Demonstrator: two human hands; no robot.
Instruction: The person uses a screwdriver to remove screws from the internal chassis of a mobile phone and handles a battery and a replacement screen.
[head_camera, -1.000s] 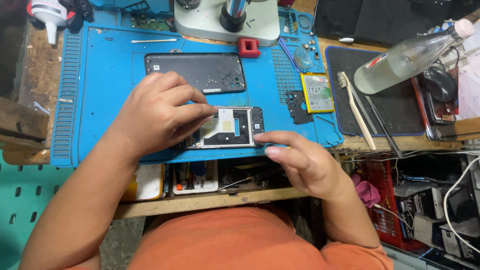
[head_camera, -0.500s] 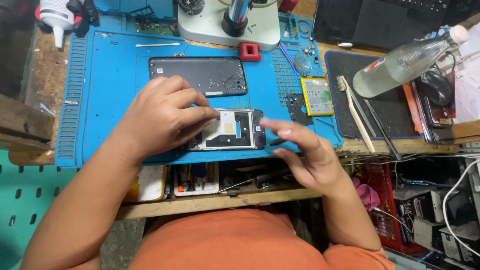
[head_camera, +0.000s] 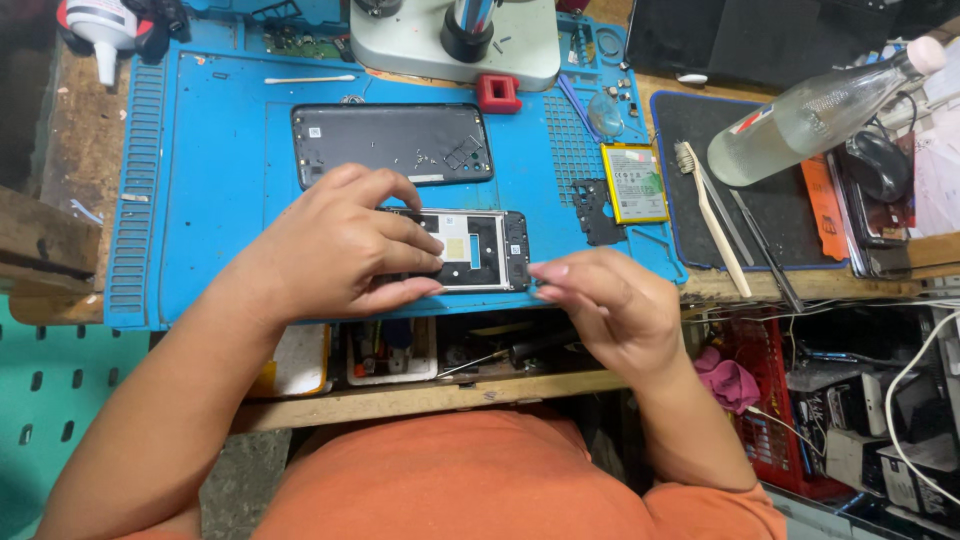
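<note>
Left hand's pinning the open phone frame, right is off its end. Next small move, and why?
Probably bring the right hand back onto the phone frame's near end. The left hand lies over the frame's left part on the blue mat, while the right fingertips sit just off its right edge, holding nothing, so that end is loose.

a dark rectangular phone back cover (head_camera: 392, 144) lies on the blue silicone work mat (head_camera: 210, 200) at upper centre. right of it sit a small red block (head_camera: 498, 92), a flat yellow-edged battery (head_camera: 635, 182), a white toothbrush (head_camera: 712, 212) and a clear plastic bottle (head_camera: 815, 110).
</note>
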